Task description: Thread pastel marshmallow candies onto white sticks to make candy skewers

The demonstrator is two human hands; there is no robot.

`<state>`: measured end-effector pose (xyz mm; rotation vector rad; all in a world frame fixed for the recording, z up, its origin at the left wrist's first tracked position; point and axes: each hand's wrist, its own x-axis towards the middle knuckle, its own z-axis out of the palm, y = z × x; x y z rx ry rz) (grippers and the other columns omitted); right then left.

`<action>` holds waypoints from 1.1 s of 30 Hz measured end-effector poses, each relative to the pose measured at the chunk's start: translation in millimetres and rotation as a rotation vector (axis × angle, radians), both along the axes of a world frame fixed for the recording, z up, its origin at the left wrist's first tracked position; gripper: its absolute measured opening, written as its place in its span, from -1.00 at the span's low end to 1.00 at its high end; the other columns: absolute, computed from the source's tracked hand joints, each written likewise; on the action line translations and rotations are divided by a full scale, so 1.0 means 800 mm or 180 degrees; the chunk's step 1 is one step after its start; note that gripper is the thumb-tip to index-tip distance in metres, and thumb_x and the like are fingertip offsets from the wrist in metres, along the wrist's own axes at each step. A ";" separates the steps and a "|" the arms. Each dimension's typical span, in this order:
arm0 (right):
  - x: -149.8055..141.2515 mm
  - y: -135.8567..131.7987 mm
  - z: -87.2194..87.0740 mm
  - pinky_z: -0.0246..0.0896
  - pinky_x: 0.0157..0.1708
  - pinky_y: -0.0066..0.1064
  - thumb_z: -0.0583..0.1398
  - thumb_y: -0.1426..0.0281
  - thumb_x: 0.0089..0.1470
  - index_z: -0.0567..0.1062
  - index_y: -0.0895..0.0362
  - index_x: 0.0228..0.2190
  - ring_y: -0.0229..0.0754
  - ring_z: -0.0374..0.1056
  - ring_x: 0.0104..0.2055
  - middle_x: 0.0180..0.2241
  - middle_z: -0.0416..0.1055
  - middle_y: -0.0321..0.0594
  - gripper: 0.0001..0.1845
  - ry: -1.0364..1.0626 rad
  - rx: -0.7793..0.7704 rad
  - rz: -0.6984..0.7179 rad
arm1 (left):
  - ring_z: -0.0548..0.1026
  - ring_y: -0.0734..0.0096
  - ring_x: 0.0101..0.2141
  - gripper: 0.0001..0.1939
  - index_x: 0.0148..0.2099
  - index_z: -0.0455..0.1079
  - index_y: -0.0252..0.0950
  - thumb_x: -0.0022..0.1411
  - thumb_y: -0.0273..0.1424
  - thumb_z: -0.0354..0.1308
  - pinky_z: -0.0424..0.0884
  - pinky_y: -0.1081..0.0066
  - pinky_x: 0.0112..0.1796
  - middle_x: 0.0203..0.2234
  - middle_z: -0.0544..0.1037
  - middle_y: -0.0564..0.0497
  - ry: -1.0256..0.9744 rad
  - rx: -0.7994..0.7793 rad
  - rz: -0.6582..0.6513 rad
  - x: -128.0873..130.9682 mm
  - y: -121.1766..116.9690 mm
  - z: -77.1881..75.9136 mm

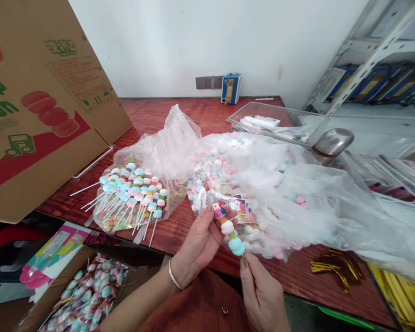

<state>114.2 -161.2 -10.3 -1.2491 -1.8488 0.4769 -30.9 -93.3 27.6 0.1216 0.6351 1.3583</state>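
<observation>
My left hand (200, 242) is closed around a small clear printed bag (204, 191) with a candy skewer (228, 228) going into it. My right hand (261, 290) pinches the skewer's lower end by the blue sweet. Both hands hover at the front edge of the red-brown wooden table (180, 108). To the left lies a pile of finished candy skewers (133, 196) with white sticks on a plastic sheet. Just behind my hands sits a big clear plastic bag (263, 184) full of loose pastel sweets.
A large cardboard box (38, 101) leans at the left. Below it an open carton (86, 295) holds wrapped skewers. A clear plastic tray (273, 121) and a blue device (230, 88) stand at the back. Gold twist ties (335, 267) lie at the right front, metal shelving (373, 50) beyond.
</observation>
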 end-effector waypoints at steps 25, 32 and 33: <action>0.006 0.014 -0.003 0.35 -0.35 -0.40 0.14 0.28 0.24 0.56 0.15 -0.20 -0.13 0.48 -0.36 -0.37 0.56 -0.13 -0.75 0.0360 -0.0462 -0.0409 | 0.37 0.58 -0.51 -0.79 -0.21 0.40 -0.36 0.26 -0.30 0.23 0.48 0.48 -0.33 -0.56 0.32 0.13 -0.0357 -0.0165 0.0165 0.005 0.044 0.006; -0.013 0.008 0.000 -0.08 -0.73 -0.52 0.05 0.07 0.28 0.43 0.13 -0.36 -0.39 -0.08 -0.71 -0.67 0.02 -0.51 -0.58 0.2253 -0.2495 0.0233 | 0.38 0.55 -0.51 -0.73 -0.15 0.40 -0.36 0.30 -0.23 0.16 0.51 0.43 -0.34 -0.54 0.36 0.10 -0.0183 -0.0208 0.0197 0.011 0.041 0.004; -0.012 0.010 -0.001 0.01 -0.67 -0.51 0.06 0.14 0.30 0.44 0.14 -0.37 -0.36 0.04 -0.68 -0.66 0.12 -0.46 -0.64 0.1825 -0.2037 0.0168 | 0.39 0.55 -0.52 -0.75 -0.16 0.39 -0.37 0.30 -0.25 0.16 0.49 0.46 -0.35 -0.53 0.36 0.09 -0.0122 -0.0262 0.0222 0.012 0.041 0.004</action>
